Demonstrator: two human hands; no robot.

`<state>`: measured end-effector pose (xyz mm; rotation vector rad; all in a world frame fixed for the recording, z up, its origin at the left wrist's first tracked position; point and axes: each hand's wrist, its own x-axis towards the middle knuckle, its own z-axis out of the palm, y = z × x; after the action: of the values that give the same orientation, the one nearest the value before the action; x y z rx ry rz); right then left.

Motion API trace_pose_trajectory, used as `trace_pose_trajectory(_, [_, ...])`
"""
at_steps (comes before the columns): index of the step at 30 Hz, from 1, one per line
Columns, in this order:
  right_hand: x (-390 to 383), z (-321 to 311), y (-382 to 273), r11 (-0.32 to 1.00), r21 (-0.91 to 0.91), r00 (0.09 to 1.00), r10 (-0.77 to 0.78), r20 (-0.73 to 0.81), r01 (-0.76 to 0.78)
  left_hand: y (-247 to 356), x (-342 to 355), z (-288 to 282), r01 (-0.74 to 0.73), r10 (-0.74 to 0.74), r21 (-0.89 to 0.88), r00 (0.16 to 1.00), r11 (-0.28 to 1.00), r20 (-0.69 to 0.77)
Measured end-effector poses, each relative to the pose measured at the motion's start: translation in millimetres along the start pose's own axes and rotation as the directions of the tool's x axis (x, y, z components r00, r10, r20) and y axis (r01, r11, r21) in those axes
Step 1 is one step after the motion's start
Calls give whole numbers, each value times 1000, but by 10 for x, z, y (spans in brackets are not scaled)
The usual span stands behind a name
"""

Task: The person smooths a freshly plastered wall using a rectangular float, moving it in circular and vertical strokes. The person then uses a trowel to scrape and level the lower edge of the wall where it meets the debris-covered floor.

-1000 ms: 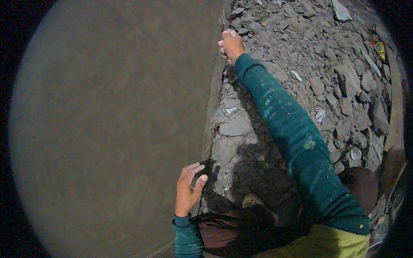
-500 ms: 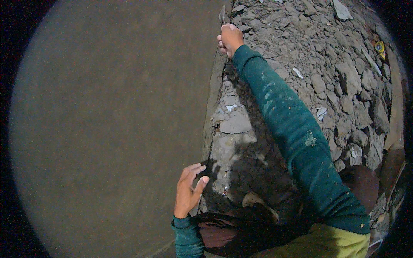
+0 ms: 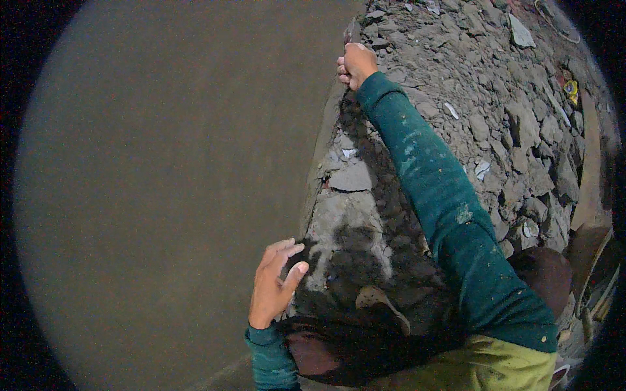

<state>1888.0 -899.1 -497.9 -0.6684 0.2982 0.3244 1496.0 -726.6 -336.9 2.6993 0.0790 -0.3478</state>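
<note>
My right hand [image 3: 357, 65] reaches far out along the edge of a smooth grey-brown cement-like surface [image 3: 169, 182]. Its fingers are closed round a tool with a thin pointed metal blade [image 3: 352, 30], which looks like a small trowel; the handle is hidden in my fist. The blade lies along the line where the smooth surface meets the rubble. Nearer to me, my left hand [image 3: 276, 281] is open and holds nothing. Its fingers are spread and slightly curled beside the same edge [image 3: 317, 169]. I cannot tell whether they touch it.
Broken grey rubble [image 3: 456, 85] covers the ground on the right, with white scraps [image 3: 521, 31] and a yellow item [image 3: 571, 91] among it. A flat slab piece [image 3: 352, 177] lies by the edge. A perforated tan shoe [image 3: 378, 303] shows below, and a board [image 3: 589, 163] stands far right.
The view has shifted slightly. My right hand and the blade have drawn a little nearer along the edge. My left hand stays open, now slightly farther left in view.
</note>
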Motion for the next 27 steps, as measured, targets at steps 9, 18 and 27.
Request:
trace_pose_trajectory(9, [-264,48,248,998,37,998,47,-52,-46,20,-169,-36,-23,22,-29,999,999,-29])
trace_pose_trajectory(18, [-714,69,483,997,-27,996,71,-48,-73,83,-249,-67,-70,69,-32,997,997,-36])
trace_pose_trajectory(27, [-1049,106,678,993,-20,992,113,-60,-114,5,-330,-90,-157,155,-10,985,988,-76])
